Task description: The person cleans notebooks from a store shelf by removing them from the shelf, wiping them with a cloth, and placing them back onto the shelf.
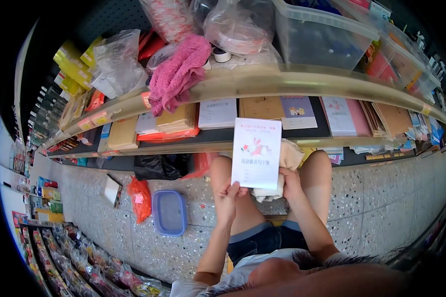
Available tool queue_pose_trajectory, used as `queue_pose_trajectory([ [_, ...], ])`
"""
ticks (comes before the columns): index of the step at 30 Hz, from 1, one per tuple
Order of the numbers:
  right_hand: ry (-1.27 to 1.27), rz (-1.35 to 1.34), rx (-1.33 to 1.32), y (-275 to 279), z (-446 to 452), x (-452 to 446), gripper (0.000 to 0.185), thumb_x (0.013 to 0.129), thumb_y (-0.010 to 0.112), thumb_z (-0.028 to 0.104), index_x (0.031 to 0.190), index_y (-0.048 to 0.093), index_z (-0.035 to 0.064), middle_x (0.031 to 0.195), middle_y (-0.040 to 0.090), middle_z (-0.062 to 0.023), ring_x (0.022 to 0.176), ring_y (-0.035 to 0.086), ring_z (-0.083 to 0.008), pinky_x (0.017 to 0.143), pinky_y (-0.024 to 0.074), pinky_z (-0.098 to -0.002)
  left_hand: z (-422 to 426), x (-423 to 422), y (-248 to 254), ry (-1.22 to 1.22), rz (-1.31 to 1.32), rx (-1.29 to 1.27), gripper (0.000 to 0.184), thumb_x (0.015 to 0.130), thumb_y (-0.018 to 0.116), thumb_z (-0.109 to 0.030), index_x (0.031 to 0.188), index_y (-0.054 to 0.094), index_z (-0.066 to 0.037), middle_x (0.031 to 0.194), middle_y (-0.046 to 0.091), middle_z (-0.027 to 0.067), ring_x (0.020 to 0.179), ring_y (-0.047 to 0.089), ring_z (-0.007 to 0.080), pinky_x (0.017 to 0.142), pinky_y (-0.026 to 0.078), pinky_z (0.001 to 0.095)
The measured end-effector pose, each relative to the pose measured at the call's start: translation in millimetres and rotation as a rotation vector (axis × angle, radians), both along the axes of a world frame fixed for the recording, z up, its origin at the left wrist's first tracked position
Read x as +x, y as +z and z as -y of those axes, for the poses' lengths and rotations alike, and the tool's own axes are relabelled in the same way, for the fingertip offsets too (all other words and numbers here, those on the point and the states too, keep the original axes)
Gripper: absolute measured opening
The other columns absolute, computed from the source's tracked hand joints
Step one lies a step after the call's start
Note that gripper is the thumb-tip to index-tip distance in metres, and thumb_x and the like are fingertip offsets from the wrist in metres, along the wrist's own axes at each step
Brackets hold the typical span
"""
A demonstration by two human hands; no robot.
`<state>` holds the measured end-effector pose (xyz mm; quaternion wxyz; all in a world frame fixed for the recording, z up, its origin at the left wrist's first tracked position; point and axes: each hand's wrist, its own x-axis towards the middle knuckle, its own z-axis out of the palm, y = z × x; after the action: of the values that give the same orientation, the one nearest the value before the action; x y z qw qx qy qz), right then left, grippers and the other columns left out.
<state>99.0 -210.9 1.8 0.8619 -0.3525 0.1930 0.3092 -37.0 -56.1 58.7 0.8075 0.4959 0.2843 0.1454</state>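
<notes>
A white booklet with a red and pink printed picture and lettering is held up above my lap. My left hand pinches its lower left corner. At the booklet's lower right edge, my right hand is closed on a cream cloth. Part of this cloth hangs below the booklet, and the rest is hidden behind it. Whether the right fingers also touch the booklet is unclear.
The shelf ahead holds white notebooks, brown notebooks and a purple notebook. A pink towel drapes over the upper ledge beside a clear plastic bin. On the floor are a blue basin and a red bag.
</notes>
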Motion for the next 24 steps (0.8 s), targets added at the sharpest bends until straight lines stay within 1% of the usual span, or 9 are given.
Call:
queue_pose_trajectory([
  [2, -0.086, 0.106, -0.018, 25, -2, -3, 0.053, 0.075, 0.06, -0.01, 0.124, 0.046, 0.0017, 0.112, 0.06, -0.0145, 0.097, 0.063, -0.0289, 0.081, 0.0545, -0.0407, -25, 17, -1, 0.075, 0.003, -0.032, 0.022, 0.09, 0.057, -0.007, 0.109, 0.061, 0.003, 0.088, 0.067, 0.0076, 0.072, 0.063, 0.011, 0.065, 0.052, 0.0214],
  [5, -0.085, 0.108, -0.004, 26, 8, -4, 0.054, 0.072, 0.061, -0.012, 0.122, 0.047, 0.0018, 0.112, 0.06, -0.0139, 0.098, 0.062, -0.0295, 0.082, 0.0538, -0.0424, -56, 41, 9, 0.138, 0.086, 0.007, 0.019, 0.09, 0.057, -0.005, 0.106, 0.062, 0.003, 0.09, 0.067, 0.0084, 0.072, 0.064, 0.012, 0.066, 0.053, 0.0215],
  [8, -0.119, 0.139, -0.03, 20, 17, -6, 0.055, 0.073, 0.061, -0.011, 0.124, 0.046, 0.0024, 0.115, 0.059, -0.0138, 0.1, 0.061, -0.0294, 0.085, 0.0529, -0.0429, -98, 67, -3, 0.164, 0.119, -0.04, 0.018, 0.089, 0.057, -0.003, 0.106, 0.061, 0.004, 0.09, 0.066, 0.0097, 0.073, 0.065, 0.0136, 0.067, 0.055, 0.0226],
  [11, -0.149, 0.11, -0.082, 26, 24, -9, 0.058, 0.074, 0.061, -0.011, 0.127, 0.043, 0.0031, 0.117, 0.057, -0.0141, 0.103, 0.06, -0.0295, 0.086, 0.0524, -0.0429, -126, 91, 1, 0.164, 0.145, -0.063, 0.019, 0.089, 0.056, -0.001, 0.107, 0.059, 0.006, 0.09, 0.066, 0.0114, 0.075, 0.065, 0.0156, 0.069, 0.056, 0.0237],
  [14, -0.148, 0.105, -0.058, 31, 32, -11, 0.06, 0.074, 0.061, -0.011, 0.129, 0.041, 0.0036, 0.118, 0.056, -0.0148, 0.104, 0.059, -0.0299, 0.086, 0.0524, -0.0427, -151, 112, -13, 0.151, 0.12, -0.037, 0.013, 0.089, 0.056, 0.001, 0.101, 0.06, 0.003, 0.09, 0.065, 0.0086, 0.078, 0.065, 0.0166, 0.072, 0.057, 0.0242],
  [15, -0.157, 0.108, -0.071, 28, 34, -11, 0.06, 0.074, 0.06, -0.011, 0.129, 0.041, 0.0034, 0.118, 0.056, -0.0148, 0.104, 0.059, -0.0299, 0.086, 0.0525, -0.0426, -154, 117, -12, 0.165, 0.114, -0.015, 0.004, 0.089, 0.056, 0.001, 0.091, 0.06, 0.001, 0.088, 0.064, 0.008, 0.078, 0.066, 0.0178, 0.072, 0.057, 0.0255],
  [18, -0.178, 0.112, -0.092, 19, 42, -10, 0.06, 0.074, 0.06, -0.011, 0.129, 0.04, 0.0031, 0.118, 0.056, -0.0149, 0.103, 0.059, -0.0301, 0.085, 0.0527, -0.0425, -157, 130, -9, 0.193, 0.066, -0.02, 0.006, 0.088, 0.058, 0.001, 0.082, 0.058, -0.001, 0.088, 0.064, 0.0085, 0.079, 0.066, 0.0183, 0.072, 0.058, 0.0264],
  [20, -0.177, 0.107, -0.083, 18, 44, -9, 0.06, 0.074, 0.06, -0.012, 0.13, 0.04, 0.0028, 0.118, 0.056, -0.0151, 0.103, 0.06, -0.0303, 0.085, 0.0529, -0.0425, -162, 135, -14, 0.186, 0.084, 0.017, 0.004, 0.087, 0.059, 0.001, 0.09, 0.056, -0.001, 0.088, 0.063, 0.0088, 0.078, 0.066, 0.0184, 0.072, 0.058, 0.027],
  [24, -0.17, 0.103, -0.087, 26, 46, -10, 0.061, 0.074, 0.059, -0.012, 0.13, 0.039, 0.0025, 0.119, 0.055, -0.0159, 0.104, 0.059, -0.0309, 0.085, 0.0528, -0.043, -158, 139, -17, 0.262, 0.093, 0.077, 0.028, 0.085, 0.06, 0.003, 0.111, 0.048, 0.001, 0.087, 0.063, 0.009, 0.077, 0.065, 0.0182, 0.072, 0.058, 0.0285],
])
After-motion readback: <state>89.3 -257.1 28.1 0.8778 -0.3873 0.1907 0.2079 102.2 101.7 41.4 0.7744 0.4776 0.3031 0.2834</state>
